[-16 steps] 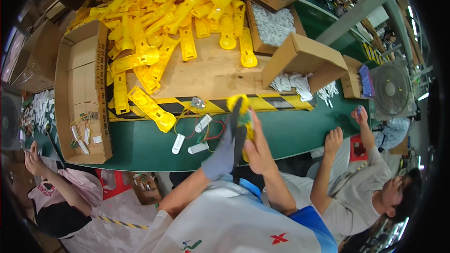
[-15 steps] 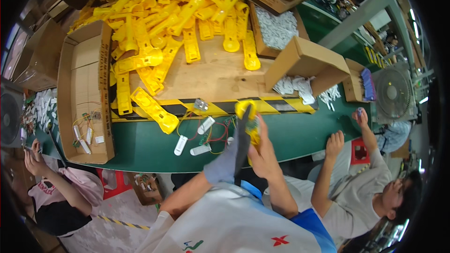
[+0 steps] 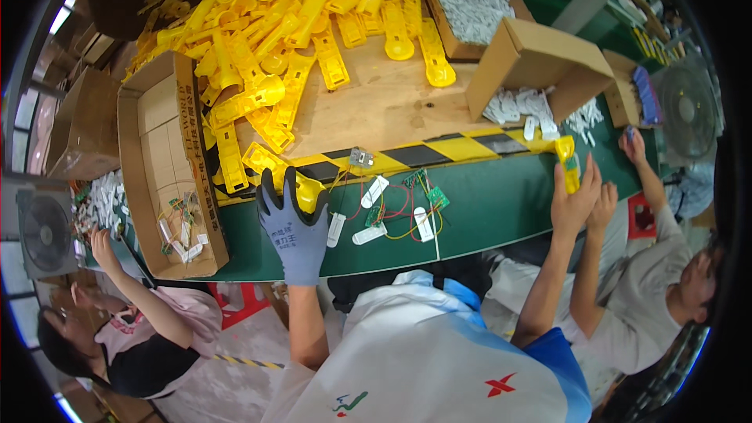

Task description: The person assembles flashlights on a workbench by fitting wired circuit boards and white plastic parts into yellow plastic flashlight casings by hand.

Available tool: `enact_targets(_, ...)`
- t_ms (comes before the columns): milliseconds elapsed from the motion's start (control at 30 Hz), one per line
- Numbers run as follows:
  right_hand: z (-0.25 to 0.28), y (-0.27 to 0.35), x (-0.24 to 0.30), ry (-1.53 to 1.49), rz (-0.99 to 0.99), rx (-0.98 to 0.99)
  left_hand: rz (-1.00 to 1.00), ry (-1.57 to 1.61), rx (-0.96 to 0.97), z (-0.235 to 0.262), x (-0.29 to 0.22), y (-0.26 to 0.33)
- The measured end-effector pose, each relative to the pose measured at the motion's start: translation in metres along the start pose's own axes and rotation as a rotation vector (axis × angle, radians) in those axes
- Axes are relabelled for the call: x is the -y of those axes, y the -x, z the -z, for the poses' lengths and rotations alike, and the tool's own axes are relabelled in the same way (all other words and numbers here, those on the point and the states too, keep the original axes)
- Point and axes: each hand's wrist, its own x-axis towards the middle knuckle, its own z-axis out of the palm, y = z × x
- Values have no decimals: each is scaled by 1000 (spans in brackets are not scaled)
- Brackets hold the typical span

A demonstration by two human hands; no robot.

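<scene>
My left hand, in a grey glove with dark fingertips, reaches over a yellow plastic housing at the near edge of the pile. Its fingers and thumb are spread across the housing, which they partly hide. Off to the right, my bare right hand grips another yellow plastic housing with a bit of green board showing in it. Between my hands lie white oblong pieces, green circuit boards and thin red and yellow wires. A small metal block sits at their far side.
A heap of yellow housings covers the back of the wooden board. An open carton with wired parts stands left; a tipped carton with white pieces stands right. A co-worker's hand is close beside my right hand; another co-worker sits left.
My hands have separated from in front of my chest. The left went left to a housing by the pile; the right carried its yellow housing to the right, near the co-worker.
</scene>
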Motion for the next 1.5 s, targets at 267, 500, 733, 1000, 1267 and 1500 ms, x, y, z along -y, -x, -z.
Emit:
enact_targets(267, 84, -24, 180, -2332, 325, 223, 26, 368, -112, -16, 12, 16)
enact_targets(500, 167, 39, 261, -2983, 341, 122, -65, 211, -172, -15, 35, 34)
enact_targets(733, 195, 18, 284, -3234, -174, 54, 37, 146, -107, -5, 11, 23)
enact_targets(1000, 158, 18, 294, -3260, -35, 259, 7, 218, -134, -9, 14, 18)
enact_targets(1267, 131, 22, 297, -3191, 240, 349, -17, 201, -116, -11, 15, 18)
enact_targets(1500, 123, 28, 294, -3095, 494, 493, 21, 353, -156, -9, 31, 26)
